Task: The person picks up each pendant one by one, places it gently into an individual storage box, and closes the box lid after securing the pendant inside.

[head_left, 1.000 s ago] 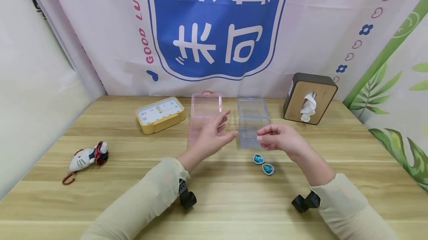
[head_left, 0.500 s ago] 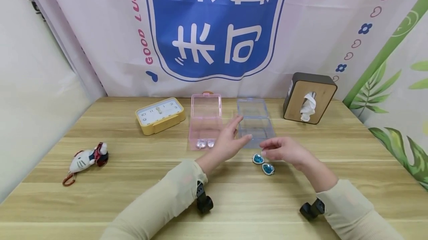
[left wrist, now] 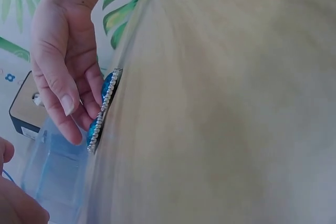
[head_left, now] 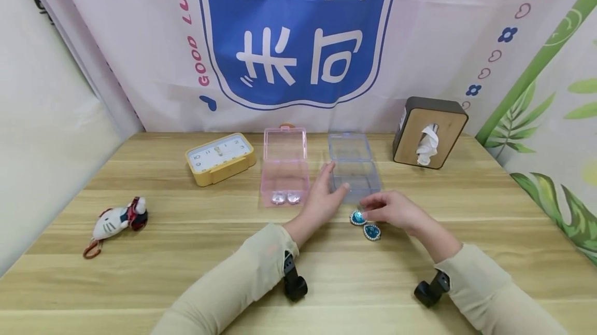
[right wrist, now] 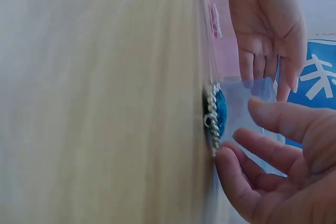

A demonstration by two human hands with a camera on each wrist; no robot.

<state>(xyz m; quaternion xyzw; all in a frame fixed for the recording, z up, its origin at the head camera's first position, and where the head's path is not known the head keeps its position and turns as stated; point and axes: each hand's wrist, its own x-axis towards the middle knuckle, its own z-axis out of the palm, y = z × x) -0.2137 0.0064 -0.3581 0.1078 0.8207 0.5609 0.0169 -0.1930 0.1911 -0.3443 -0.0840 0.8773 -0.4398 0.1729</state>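
Two teardrop jewels, a far one and a near one, lie on the table, each blue with a beaded silver rim. My right hand is at the far jewel, fingers bent and fingertips beside it. In the right wrist view, its thumb stands apart from the other fingers. My left hand reaches along the left side of an open clear bluish box, fingers extended; whether they touch it cannot be told. Two clear jewels sit in the front of an open pink box.
A yellow clock lies left of the pink box, and a tissue box stands at the back right. At the left is a white plush keychain. A printed cloth hangs behind the table.
My left hand has moved right to the bluish box, uncovering the clear jewels in the pink box. My right hand has come down toward the far blue jewel.
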